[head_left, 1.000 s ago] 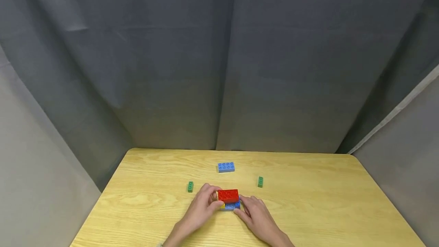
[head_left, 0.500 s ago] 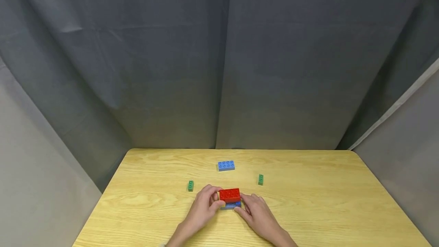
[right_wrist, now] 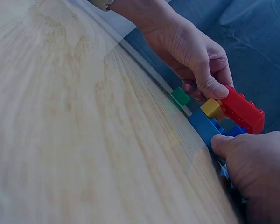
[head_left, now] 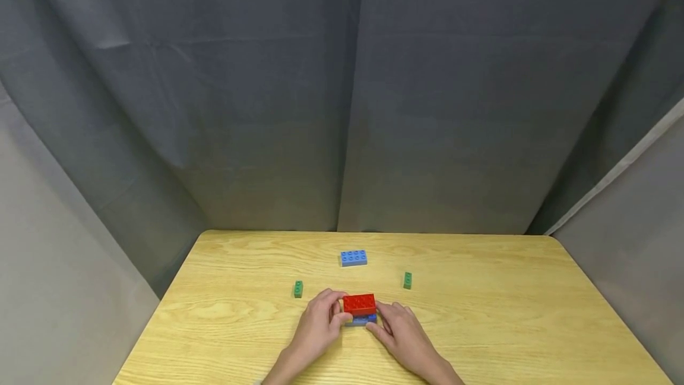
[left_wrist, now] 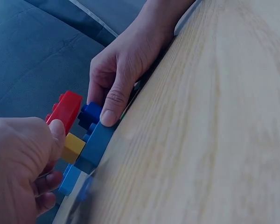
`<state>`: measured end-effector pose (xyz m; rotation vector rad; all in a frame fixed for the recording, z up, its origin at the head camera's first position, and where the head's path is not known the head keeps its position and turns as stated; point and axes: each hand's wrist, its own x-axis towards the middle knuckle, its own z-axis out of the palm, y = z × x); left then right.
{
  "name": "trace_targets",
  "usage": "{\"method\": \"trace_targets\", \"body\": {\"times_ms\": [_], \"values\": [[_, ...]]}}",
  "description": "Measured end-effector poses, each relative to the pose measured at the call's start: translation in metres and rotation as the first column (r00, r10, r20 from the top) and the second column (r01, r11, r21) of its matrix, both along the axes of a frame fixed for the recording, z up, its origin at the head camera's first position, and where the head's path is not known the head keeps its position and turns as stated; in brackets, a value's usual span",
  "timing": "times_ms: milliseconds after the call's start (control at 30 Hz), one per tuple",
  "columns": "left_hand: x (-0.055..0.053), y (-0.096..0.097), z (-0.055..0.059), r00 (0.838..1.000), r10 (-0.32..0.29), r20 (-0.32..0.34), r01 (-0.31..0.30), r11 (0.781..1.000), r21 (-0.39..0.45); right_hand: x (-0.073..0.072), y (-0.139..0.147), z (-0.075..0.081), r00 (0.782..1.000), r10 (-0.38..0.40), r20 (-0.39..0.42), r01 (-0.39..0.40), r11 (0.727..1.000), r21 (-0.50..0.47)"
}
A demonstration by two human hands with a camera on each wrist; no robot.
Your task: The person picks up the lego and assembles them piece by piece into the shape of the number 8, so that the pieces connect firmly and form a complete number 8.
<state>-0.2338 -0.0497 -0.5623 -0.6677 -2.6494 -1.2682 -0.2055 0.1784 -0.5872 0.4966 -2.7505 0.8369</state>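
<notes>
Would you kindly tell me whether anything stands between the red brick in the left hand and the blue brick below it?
Yes: between the red brick in the left hand and the lower blue brick stand a yellow brick, towards the left end, and a dark blue brick, towards the right end.

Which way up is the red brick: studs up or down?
Studs up: the head view shows them atop the red brick; the left wrist view, pointing away from the table.
</notes>
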Motion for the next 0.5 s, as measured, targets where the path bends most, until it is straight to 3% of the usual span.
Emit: {"method": "trace_targets", "body": {"times_ms": [233,500], "values": [[0.0022,0.0019,-0.0012,0.998,0.013,-0.068,-0.017,0.998,-0.056,-0.0002,-0.0002,-0.0002,1.0,0.005,-0.003,-0.005,1.0,0.004],[0.0045,0.0038,0.0006,0.998,0.039,-0.051,-0.043,0.996,-0.078,-0.0015,-0.0004,-0.0005,1.0,0.007,-0.012,-0.007,1.0,0.015]]}}
